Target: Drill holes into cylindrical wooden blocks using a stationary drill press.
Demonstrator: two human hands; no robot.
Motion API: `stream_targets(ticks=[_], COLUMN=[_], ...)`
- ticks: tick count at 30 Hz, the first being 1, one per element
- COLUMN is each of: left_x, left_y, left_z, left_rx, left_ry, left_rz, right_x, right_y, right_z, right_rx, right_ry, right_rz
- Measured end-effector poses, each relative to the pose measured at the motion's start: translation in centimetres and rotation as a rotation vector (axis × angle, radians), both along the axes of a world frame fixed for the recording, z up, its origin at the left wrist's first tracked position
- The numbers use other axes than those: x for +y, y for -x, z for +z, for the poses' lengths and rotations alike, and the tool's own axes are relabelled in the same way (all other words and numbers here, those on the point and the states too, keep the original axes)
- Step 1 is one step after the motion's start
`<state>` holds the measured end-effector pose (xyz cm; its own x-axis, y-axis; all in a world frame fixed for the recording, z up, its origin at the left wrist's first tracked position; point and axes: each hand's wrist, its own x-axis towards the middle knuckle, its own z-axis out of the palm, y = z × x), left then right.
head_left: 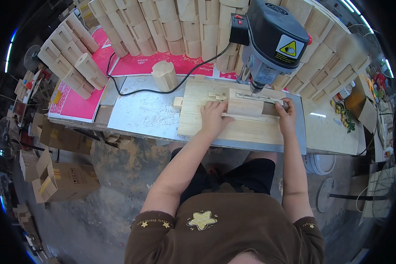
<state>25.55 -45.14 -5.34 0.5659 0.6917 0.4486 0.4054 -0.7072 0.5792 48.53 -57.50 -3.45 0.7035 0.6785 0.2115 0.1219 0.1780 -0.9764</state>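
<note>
I have the left hand with its fingers bent against the left end of the wooden block, the right hand at the right end of the slim strip over it, probably steadying both. I can't tell whether either pinches. The block lies between them on a wooden board, just below the drill press, presumably for alignment. Stacked wooden pieces line the counter behind.
</note>
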Motion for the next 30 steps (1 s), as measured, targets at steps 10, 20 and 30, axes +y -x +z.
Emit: stream_targets(ticks=[10,20,30], left_x=[2.8,2.0,2.5], left_y=[2.1,2.2,1.7], left_z=[-0.9,-0.7,-0.1], left_rx=[0.022,0.069,0.076], left_ry=[0.044,0.012,-0.004], left_rz=[-0.114,-0.101,-0.112], right_x=[0.6,5.7,3.7], right_y=[0.4,-5.3,1.6], right_z=[2.4,23.2,22.9], right_rx=[-0.133,-0.645,-1.113], right_ry=[0.131,0.094,0.331], right_rz=[0.195,-0.019,-0.315])
